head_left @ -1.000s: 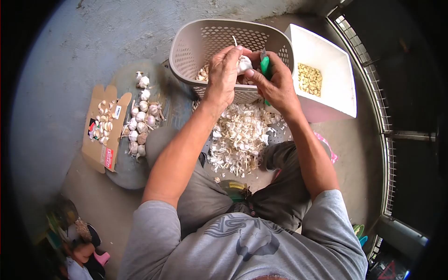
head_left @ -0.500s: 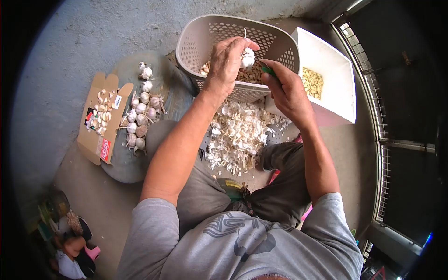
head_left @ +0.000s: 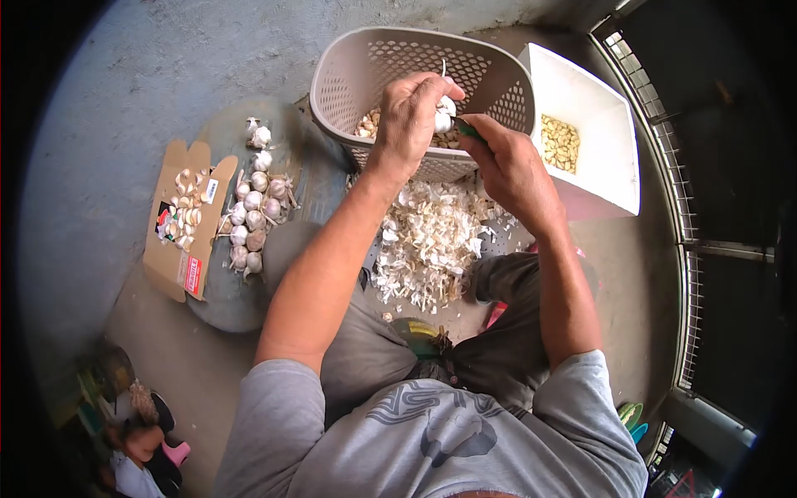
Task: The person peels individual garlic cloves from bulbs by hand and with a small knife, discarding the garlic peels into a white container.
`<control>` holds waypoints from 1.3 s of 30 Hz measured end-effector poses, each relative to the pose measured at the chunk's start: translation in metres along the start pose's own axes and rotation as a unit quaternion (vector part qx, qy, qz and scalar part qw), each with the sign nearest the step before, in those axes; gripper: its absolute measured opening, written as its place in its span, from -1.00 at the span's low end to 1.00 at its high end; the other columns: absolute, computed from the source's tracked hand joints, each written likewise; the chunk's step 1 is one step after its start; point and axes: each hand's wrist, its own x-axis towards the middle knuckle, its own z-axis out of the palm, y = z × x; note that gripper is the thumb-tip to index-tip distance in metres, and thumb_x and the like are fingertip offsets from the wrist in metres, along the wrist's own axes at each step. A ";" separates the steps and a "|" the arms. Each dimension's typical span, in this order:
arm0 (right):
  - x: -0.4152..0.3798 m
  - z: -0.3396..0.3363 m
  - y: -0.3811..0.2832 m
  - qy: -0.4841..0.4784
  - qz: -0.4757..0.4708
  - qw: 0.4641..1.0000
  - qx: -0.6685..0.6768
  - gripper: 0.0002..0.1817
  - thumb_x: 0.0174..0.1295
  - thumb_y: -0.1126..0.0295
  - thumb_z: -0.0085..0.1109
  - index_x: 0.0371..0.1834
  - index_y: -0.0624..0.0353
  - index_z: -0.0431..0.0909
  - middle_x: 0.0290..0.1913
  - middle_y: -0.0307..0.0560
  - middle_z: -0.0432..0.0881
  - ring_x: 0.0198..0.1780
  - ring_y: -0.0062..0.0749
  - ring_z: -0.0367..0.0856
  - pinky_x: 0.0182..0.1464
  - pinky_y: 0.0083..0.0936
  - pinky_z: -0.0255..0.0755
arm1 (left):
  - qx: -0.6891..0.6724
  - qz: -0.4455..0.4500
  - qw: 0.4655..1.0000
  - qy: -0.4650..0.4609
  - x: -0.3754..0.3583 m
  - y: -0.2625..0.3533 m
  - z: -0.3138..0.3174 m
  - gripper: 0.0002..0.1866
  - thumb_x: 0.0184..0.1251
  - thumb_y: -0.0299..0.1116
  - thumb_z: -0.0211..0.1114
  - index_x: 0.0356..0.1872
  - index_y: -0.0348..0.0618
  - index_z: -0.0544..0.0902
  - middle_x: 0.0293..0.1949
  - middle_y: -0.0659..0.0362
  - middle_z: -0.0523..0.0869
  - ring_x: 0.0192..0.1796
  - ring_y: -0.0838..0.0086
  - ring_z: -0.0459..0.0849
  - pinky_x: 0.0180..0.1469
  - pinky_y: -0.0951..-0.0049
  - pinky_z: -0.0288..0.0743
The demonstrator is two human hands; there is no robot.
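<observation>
My left hand [head_left: 408, 120] holds a white garlic bulb [head_left: 445, 116] by its stem side, above the perforated grey-brown basket [head_left: 332, 83]. The fingers of my right hand [head_left: 508, 158] are wrapped round a small knife with a green handle [head_left: 468, 129]; its dark blade touches the bulb's right side. Garlic cloves [head_left: 368, 123] lie inside the basket below my hands. Beneath the basket, a heap of garlic peel [head_left: 427, 245] covers the floor between my legs.
Left of me, several whole garlic bulbs [head_left: 254, 203] rest on a round grey surface [head_left: 217, 303] beside an opened cardboard box [head_left: 164, 270] with cloves. At right stands a white box [head_left: 610, 158] holding peeled cloves [head_left: 560, 143]. Part of a person [head_left: 141, 444] shows at lower left.
My right hand has brought the knife onto the garlic bulb, where a gap showed before. The whole view has shifted slightly.
</observation>
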 end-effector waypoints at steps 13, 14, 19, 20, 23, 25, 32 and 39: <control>-0.017 -0.007 0.013 0.038 -0.088 0.987 -0.129 -0.80 0.36 0.52 0.17 0.01 0.31 0.58 -0.30 0.17 0.66 -0.27 0.13 0.72 -0.26 -0.10 0.57 | 0.110 0.036 0.992 -0.052 -0.006 -0.002 0.005 -0.63 0.49 -0.13 0.20 -0.26 -0.25 0.77 -0.34 0.27 0.67 -0.31 0.66 0.55 -0.24 0.59 0.39; -0.017 -0.009 0.011 0.038 -0.092 0.981 -0.167 -0.79 0.30 0.56 0.14 -0.01 0.30 0.57 -0.30 0.11 0.66 -0.27 0.11 0.73 -0.28 -0.09 0.61 | 0.118 0.030 0.991 -0.058 -0.007 -0.001 0.005 -0.63 0.49 -0.14 0.18 -0.28 -0.25 0.77 -0.33 0.27 0.67 -0.30 0.66 0.53 -0.24 0.58 0.38; -0.013 -0.001 0.022 0.016 -0.105 0.979 -0.174 -0.83 0.24 0.57 0.12 -0.11 0.32 0.55 -0.29 0.15 0.69 -0.33 0.10 0.73 -0.30 -0.09 0.63 | 0.190 0.073 0.978 -0.046 -0.004 -0.013 0.006 -0.63 0.50 -0.18 0.15 -0.29 -0.29 0.75 -0.35 0.26 0.67 -0.31 0.63 0.54 -0.25 0.58 0.38; -0.011 0.000 0.023 0.015 -0.107 0.979 -0.172 -0.82 0.23 0.57 0.12 -0.10 0.32 0.55 -0.29 0.16 0.69 -0.34 0.10 0.73 -0.30 -0.08 0.63 | 0.201 0.073 0.976 -0.035 -0.004 -0.016 0.007 -0.64 0.50 -0.19 0.15 -0.29 -0.29 0.74 -0.36 0.26 0.67 -0.32 0.63 0.54 -0.25 0.58 0.39; -0.006 0.001 0.025 -0.003 -0.111 0.980 -0.168 -0.85 0.25 0.54 0.13 -0.14 0.33 0.56 -0.31 0.19 0.69 -0.32 0.11 0.74 -0.28 -0.07 0.63 | 0.181 0.056 0.982 -0.020 -0.004 -0.019 0.007 -0.68 0.49 -0.23 0.17 -0.31 -0.28 0.74 -0.39 0.25 0.66 -0.36 0.63 0.56 -0.31 0.59 0.41; -0.002 0.001 0.031 -0.030 -0.107 0.984 -0.139 -0.88 0.29 0.51 0.14 -0.19 0.35 0.57 -0.34 0.21 0.70 -0.30 0.12 0.75 -0.27 -0.05 0.62 | 0.125 0.007 0.992 -0.016 -0.006 -0.019 0.005 -0.70 0.47 -0.25 0.19 -0.33 -0.25 0.73 -0.41 0.24 0.66 -0.40 0.62 0.58 -0.37 0.59 0.43; 0.010 -0.012 0.048 -0.183 0.004 0.975 0.123 -0.68 0.43 0.25 0.22 -0.04 0.36 0.64 -0.38 0.25 0.68 -0.36 0.05 0.66 -0.20 -0.15 0.50 | -0.125 -0.243 0.962 -0.005 -0.010 -0.019 0.005 -0.79 0.41 -0.23 0.30 -0.27 -0.16 0.72 -0.41 0.21 0.71 -0.45 0.48 0.69 -0.43 0.41 0.66; -0.010 -0.015 0.025 -0.076 -0.072 0.975 -0.198 -0.85 0.19 0.51 0.13 -0.32 0.40 0.63 -0.35 0.20 0.74 -0.31 0.04 0.78 -0.26 -0.13 0.64 | -0.019 -0.149 0.989 -0.016 -0.012 -0.024 0.012 -0.77 0.42 -0.27 0.22 -0.34 -0.19 0.72 -0.44 0.23 0.67 -0.47 0.56 0.62 -0.51 0.53 0.46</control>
